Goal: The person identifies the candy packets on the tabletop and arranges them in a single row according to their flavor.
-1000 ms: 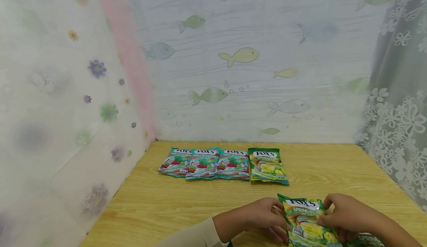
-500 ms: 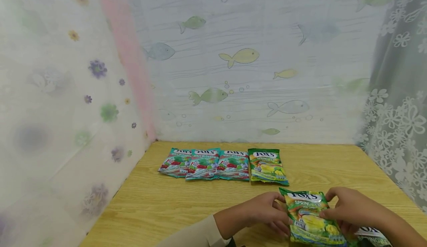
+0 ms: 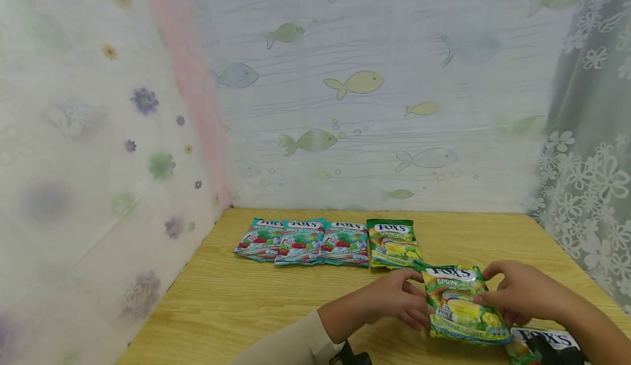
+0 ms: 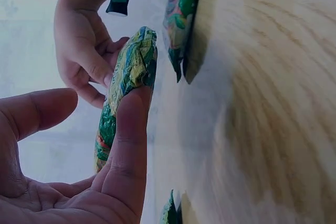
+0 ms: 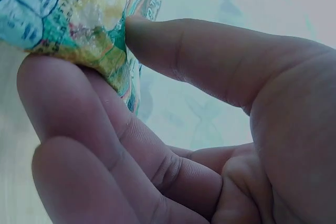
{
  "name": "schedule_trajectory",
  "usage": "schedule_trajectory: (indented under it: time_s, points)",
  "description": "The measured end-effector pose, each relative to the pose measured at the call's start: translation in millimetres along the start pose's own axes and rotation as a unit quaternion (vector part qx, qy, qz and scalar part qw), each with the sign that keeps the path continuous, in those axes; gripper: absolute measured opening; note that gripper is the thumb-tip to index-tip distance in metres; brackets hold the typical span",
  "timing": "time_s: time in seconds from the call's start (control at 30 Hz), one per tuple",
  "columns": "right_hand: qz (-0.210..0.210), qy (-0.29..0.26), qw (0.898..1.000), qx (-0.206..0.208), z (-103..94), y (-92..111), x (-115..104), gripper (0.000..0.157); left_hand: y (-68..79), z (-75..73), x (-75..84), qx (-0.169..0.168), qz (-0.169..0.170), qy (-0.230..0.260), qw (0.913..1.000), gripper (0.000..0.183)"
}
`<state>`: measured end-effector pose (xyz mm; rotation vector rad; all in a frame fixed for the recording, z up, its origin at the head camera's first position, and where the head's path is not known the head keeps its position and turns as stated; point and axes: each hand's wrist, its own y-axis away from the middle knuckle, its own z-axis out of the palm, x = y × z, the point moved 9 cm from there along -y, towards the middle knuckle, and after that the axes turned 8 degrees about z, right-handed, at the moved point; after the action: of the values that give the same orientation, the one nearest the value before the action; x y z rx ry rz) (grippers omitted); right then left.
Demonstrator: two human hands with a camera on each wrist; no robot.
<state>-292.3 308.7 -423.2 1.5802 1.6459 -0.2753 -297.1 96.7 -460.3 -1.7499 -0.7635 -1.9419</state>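
Note:
A green-and-yellow candy bag (image 3: 460, 307) marked Fox's Spring Tea is held up between both hands, tilted above the table. On its right side my right hand (image 3: 527, 294) pinches it, the thumb on the front and fingers behind, as the right wrist view also shows. My left hand (image 3: 379, 302) is at the bag's left edge. In the left wrist view one finger (image 4: 131, 129) lies against the bag's table-facing side, while the thumb (image 4: 44, 111) stands apart from it. Beyond, a matching candy bag (image 3: 394, 241) lies flat, its lower right corner close to the held bag's top.
Several teal Mint Blossom candy bags (image 3: 302, 243) overlap in a row at the back left of the wooden table (image 3: 236, 304). Another candy bag (image 3: 522, 346) lies at the front right, partly behind a dark strap. Patterned sheets (image 3: 355, 151) rise behind and beside the table.
Both hands have moved away from the body and slightly right with the Spring Tea bag. More of the front right bag now shows. The back row has stayed put.

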Motion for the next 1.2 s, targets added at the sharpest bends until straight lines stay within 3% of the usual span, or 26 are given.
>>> schedule_trajectory:
  time_s: [0.2, 0.47, 0.8, 1.07, 1.2]
  points:
    - [-0.017, -0.008, 1.000, 0.007, -10.9, 0.2, -5.9, 0.074, -5.5, -3.8, 11.5, 0.016, 0.016, -0.003, 0.9997, 0.062]
    - [-0.034, -0.007, 0.999, 0.031, -21.0, -2.6, -12.2, 0.076, -12.1, -11.5, 23.1, 0.064, 0.035, -0.011, 0.9972, 0.065]
    - [-0.034, 0.010, 0.996, 0.080, -37.1, -5.2, -21.8, 0.083, -18.7, -22.3, 41.6, 0.122, 0.081, -0.048, 0.9881, 0.066]
    - [-0.058, 0.056, 0.984, 0.157, -51.5, -2.2, -36.8, 0.083, -21.1, -26.6, 57.0, 0.163, 0.111, -0.059, 0.9786, 0.067]
    - [-0.060, 0.052, 0.978, 0.192, -57.6, -1.6, -38.2, 0.078, -24.4, -30.8, 61.4, 0.184, 0.124, -0.055, 0.9735, 0.065]
